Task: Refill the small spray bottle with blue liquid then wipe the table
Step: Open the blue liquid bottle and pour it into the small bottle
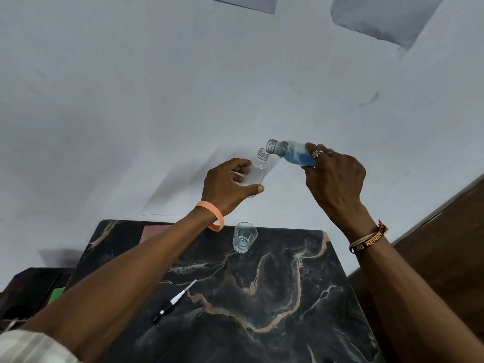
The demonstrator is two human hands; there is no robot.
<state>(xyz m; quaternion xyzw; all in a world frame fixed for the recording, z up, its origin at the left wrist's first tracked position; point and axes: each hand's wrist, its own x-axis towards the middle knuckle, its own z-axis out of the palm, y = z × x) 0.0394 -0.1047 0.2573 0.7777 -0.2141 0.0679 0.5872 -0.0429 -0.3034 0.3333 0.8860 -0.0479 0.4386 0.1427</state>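
My left hand [225, 188] grips a small clear bottle [258, 170] with no cap, held up above the table and leaning to the right. My right hand [334, 176] holds a second open bottle [290, 151] holding blue liquid, tipped nearly flat with its mouth just above the small bottle's mouth. The blue liquid lies along the lower side of that bottle. No stream shows between the two mouths. The spray pump with its dip tube [174, 301] lies on the dark marbled table [262, 297] below my arms.
A small glass [244, 237] with some clear liquid stands at the table's far edge. A pink cloth [152, 233] lies at the far left of the table, partly behind my left arm. A white wall fills the background; a brown surface [445, 244] runs along the right.
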